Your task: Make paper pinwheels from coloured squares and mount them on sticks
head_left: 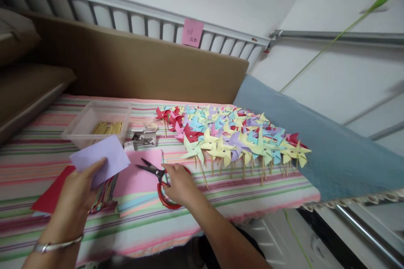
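Purple paper (110,155) is pinched in the left hand (78,189), left of centre, long edge tilted up rightward; red-handled scissors (160,174) are gripped by the right hand (179,183), lower centre, parted blades pretty much aimed left at it.

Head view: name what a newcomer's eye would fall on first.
Multicoloured paper pinwheels, massed at the right of the striped cloth, probably come first. Then, left of them, come open, red-handled metal scissors in the right hand, and a lavender paper sheet in the left hand.
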The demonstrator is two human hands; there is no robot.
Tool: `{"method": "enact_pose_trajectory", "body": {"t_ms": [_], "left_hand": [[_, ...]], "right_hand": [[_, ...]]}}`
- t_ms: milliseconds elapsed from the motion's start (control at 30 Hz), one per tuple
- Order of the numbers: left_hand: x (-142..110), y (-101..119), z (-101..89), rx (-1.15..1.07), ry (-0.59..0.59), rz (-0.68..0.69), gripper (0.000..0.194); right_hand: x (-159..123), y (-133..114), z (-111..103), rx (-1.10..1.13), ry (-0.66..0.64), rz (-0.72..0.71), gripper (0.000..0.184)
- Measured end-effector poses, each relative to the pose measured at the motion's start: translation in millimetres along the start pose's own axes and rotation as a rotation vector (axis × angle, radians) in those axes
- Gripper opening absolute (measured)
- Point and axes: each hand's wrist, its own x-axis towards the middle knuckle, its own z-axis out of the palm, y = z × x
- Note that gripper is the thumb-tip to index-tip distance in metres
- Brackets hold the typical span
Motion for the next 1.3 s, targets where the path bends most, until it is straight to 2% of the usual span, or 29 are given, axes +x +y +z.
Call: {"method": "enact_pose_trajectory", "body": {"t_ms": [133,200,300,400,433,500,600,733,867,933,1067,1300], "left_hand": [[-2,5,4.0,-0.208,0.077,-0.176,0.029],[-4,7,6.2,-0.221,0.100,-0.194,0.027],[-8,11,8.6,-0.208,0.100,-0.159,0.025],[-11,13,9.5,-0.223,0.068,-0.125,0.028],[-13,13,9.7,-0.224,0.058,-0.115,0.029],[-15,14,10.2,-0.211,0.019,-0.110,0.028],[-19,19,11.1,-0.158,-0.056,-0.128,0.029],[-24,32,9.0,-0.134,-0.061,-0.149,0.029],[-25,39,0.1,-0.120,-0.077,-0.135,0.027],[-23,38,-5.3,-0.098,-0.095,-0.117,0.029],[-17,34,-13.8,-0.111,-0.121,-0.064,0.036],[-14,30,-19.6,-0.074,-0.140,-0.020,0.041]], "right_hand": [[-2,2,-3,0.119,0.050,0.024,0.060],[-2,4,-7,0.249,0.089,0.074,0.058],[-2,6,-15,0.705,0.101,0.195,0.058],[-9,2,-25,1.270,0.001,0.237,0.060],[-12,0,-27,1.396,-0.052,0.210,0.059],[-18,-6,-28,1.507,-0.179,0.140,0.058],[-24,-16,-25,1.410,-0.316,0.118,0.051],[-30,-27,-23,1.067,-0.432,0.151,0.047],[-36,-36,-28,0.746,-0.538,0.074,0.039],[-37,-42,-27,0.680,-0.534,0.077,0.034],[-37,-52,-17,0.680,-0.488,0.203,0.032],[-35,-60,-8,0.689,-0.439,0.224,0.029]]}}
